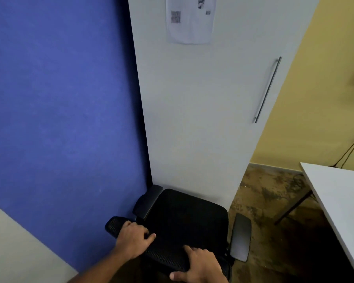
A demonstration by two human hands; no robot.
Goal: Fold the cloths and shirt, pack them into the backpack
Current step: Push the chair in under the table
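No cloths, shirt or backpack are in view. A black office chair [184, 217] stands below me, its seat facing a white cabinet. My left hand [134, 238] grips the top of the chair's mesh backrest [164, 254] near its left end. My right hand [198, 267] holds the same backrest edge near its right end, fingers curled over it.
A blue partition [59, 109] stands on the left, touching the chair's left armrest [147, 201]. A white cabinet [202, 119] with a metal handle [268, 90] is straight ahead. A white table [339, 195] juts in at right over brown patterned floor [274, 201].
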